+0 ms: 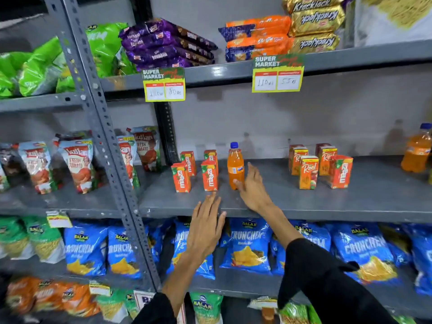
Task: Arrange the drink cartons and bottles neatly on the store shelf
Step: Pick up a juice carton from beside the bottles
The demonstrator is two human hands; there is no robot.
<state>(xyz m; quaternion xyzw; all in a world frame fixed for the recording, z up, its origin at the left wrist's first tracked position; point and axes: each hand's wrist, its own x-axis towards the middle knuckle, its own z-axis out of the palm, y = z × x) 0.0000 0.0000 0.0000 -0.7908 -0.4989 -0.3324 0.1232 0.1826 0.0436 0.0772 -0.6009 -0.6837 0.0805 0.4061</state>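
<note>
On the grey middle shelf [280,202] stand several orange Maaza cartons [209,175] in two rows at the left. Just right of them a small orange soda bottle [235,166] with a blue cap stands upright. My right hand [253,187] is beside the bottle, fingers spread, thumb touching its lower front, not closed around it. My left hand [205,226] hovers open in front of the shelf edge, below the cartons. Farther right is a cluster of Real cartons [308,173] with one Maaza carton [340,171]. A larger orange bottle [417,149] stands at the far right.
A slotted grey upright [102,127] divides this bay from tomato sauce pouches [77,164] on the left. Blue snack bags [250,246] fill the shelf below. Biscuit packs [168,43] and price tags [278,73] sit on the shelf above.
</note>
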